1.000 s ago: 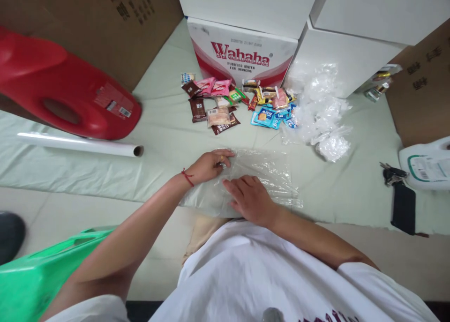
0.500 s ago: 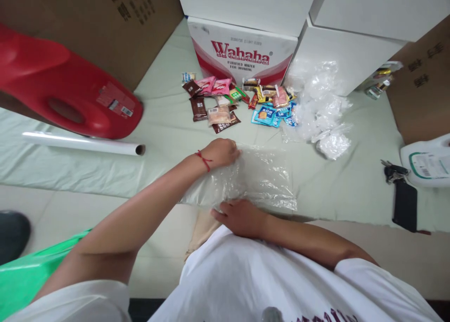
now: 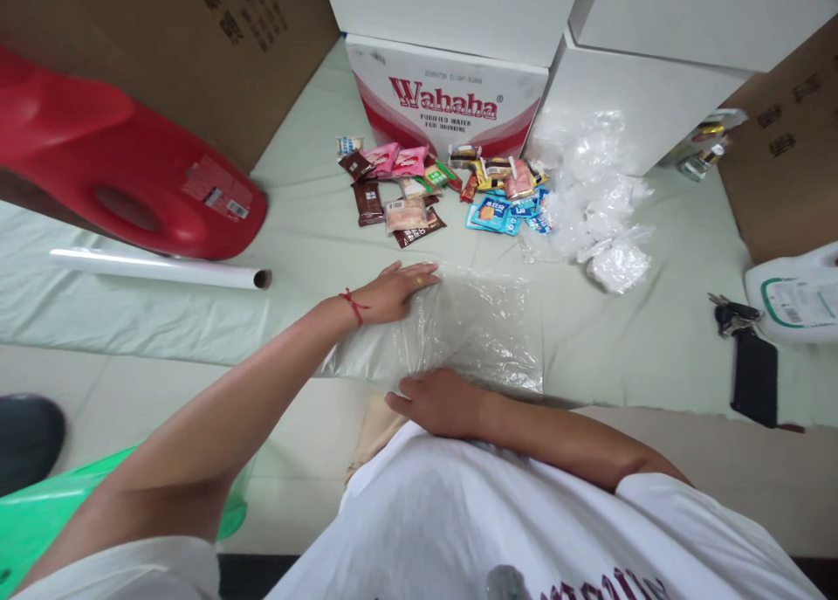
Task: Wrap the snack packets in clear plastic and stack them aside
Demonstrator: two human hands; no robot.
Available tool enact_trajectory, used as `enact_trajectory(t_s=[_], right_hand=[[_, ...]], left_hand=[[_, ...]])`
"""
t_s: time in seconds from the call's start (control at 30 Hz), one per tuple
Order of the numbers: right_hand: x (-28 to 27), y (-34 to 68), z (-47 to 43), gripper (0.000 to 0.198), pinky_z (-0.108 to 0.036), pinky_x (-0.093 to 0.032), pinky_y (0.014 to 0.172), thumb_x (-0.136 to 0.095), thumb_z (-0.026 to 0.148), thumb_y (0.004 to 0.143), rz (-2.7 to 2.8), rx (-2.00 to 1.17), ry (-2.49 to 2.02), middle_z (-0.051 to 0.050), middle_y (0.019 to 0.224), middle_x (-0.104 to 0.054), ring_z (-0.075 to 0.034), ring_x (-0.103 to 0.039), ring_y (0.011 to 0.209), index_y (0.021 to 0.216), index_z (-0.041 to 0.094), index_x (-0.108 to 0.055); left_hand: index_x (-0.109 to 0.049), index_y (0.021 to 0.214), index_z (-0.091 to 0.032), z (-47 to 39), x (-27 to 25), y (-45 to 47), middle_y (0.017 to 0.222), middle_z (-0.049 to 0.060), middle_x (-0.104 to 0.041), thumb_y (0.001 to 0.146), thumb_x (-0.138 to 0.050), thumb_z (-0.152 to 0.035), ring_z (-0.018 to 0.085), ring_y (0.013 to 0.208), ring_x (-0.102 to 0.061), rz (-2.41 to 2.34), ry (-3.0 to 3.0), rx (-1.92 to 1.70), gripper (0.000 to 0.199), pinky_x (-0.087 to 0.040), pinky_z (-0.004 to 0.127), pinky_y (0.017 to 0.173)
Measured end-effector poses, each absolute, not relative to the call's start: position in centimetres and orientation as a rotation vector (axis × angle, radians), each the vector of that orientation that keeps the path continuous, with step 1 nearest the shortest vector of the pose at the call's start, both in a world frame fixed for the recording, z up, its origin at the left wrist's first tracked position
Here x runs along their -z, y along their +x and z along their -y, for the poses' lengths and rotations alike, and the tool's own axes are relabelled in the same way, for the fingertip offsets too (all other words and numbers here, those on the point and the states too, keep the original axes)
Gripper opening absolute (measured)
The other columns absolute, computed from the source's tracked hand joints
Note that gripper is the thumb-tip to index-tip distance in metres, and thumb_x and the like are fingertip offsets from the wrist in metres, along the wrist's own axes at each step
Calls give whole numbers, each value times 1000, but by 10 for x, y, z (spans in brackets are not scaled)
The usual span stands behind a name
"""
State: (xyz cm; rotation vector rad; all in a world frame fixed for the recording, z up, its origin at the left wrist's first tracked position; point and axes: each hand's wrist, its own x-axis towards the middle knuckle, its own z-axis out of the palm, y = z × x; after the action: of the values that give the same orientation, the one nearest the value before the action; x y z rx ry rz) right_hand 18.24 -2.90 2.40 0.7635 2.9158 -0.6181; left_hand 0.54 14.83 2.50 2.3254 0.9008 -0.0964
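- Thin, clear plastic sheet or bag [image 3: 488, 325] lies at the pale green cloth's [image 3: 294, 242] near edge, apparently mostly spread; creases remain.
- Left hand [image 3: 391, 293]: fingers extended on its far side.
- Right hand [image 3: 445, 403]: fingers curled at its near edge; whether they pinch, I cannot tell.

Cloth-draped table [image 3: 608, 364] above a pale tiled floor [image 3: 307, 460]

Lightly creased, pale green cloth [image 3: 681, 320] covers the tabletop. White cartons [image 3: 451, 6] stand stacked along the back, the lower front one [image 3: 451, 93] printed "Wahaha" in red. Brown cardboard [image 3: 157, 50] with dark lettering closes off the left side, and more cardboard [image 3: 779, 163] the right. Thin seams cross the floor. Soft, fairly even light falls over cloth and tiles.
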Motion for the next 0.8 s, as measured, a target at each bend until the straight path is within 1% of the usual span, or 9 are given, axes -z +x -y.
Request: enact_trajectory(t_s=[0.07,0.2,0.3,0.37,0.47,0.57,0.67,0.73,0.8], right_hand=[[-22,188,29,24,-35,-47,71,-48,23,109,-2980,584,781,-7,108,-71,-23,-64,94,128,16,-61],[-23,192,26,23,-45,-41,103,-45,15,108,-3184,448,813,-9,100,-71,-25,-56,112,104,17,-68],[-29,185,23,27,-49,-33,114,-44,11,107,-3190,407,791,-10,99,-71,-25,-53,117,101,17,-70],[-33,178,23,24,-49,-37,109,-47,11,105,-3087,440,845,-10,97,-70,-27,-54,112,100,15,-70],[-42,173,23,16,-47,-43,96,-54,11,100,-2922,562,960,-12,97,-70,-30,-55,108,104,14,-69],[-57,181,24,20,-43,-46,88,-59,12,97,-2893,756,938,-11,99,-72,-28,-58,103,114,15,-69],[-76,208,24,20,-34,-49,84,-54,19,103,-2979,1169,1025,-6,96,-73,-21,-63,91,116,18,-70],[-85,236,22,22,-29,-49,79,-51,28,107,-2967,1472,1432,-4,95,-74,-16,-64,84,113,22,-71],[-85,269,16,25,-27,-48,72,-51,37,108,-2788,1585,2100,-3,96,-74,-15,-63,78,111,24,-72]], left_hand=[[-57,145,-24,-154,-22,-4,173,10,-37,71,-53,-12,29,161,-33,-876,2254,13,75,-13,63,132],[-70,112,-21,-165,-21,-13,167,9,-47,79,-52,-22,25,154,-45,-863,2109,-116,38,-33,44,129],[-71,99,-21,-165,-28,-4,161,9,-55,89,-49,-30,27,153,-46,-902,2161,-57,26,-31,48,129],[-73,100,-20,-161,-34,6,160,11,-56,89,-53,-31,32,154,-43,-981,2263,-4,25,-26,56,130],[-76,105,-20,-154,-39,15,162,12,-52,78,-63,-21,39,156,-35,-1070,2415,12,30,-23,63,127],[-77,108,-23,-149,-38,10,165,8,-50,71,-63,-12,38,155,-35,-995,2472,23,41,-19,65,127],[-76,97,-24,-145,-34,-3,164,6,-51,73,-60,-11,37,158,-32,-941,2443,62,31,-13,68,127],[-74,87,-22,-141,-33,-13,166,5,-49,78,-58,-13,37,160,-28,-940,2388,85,20,-12,69,127],[-72,82,-21,-134,-33,-21,168,4,-46,85,-56,-18,36,161,-27,-944,2323,86,16,-15,69,128]])
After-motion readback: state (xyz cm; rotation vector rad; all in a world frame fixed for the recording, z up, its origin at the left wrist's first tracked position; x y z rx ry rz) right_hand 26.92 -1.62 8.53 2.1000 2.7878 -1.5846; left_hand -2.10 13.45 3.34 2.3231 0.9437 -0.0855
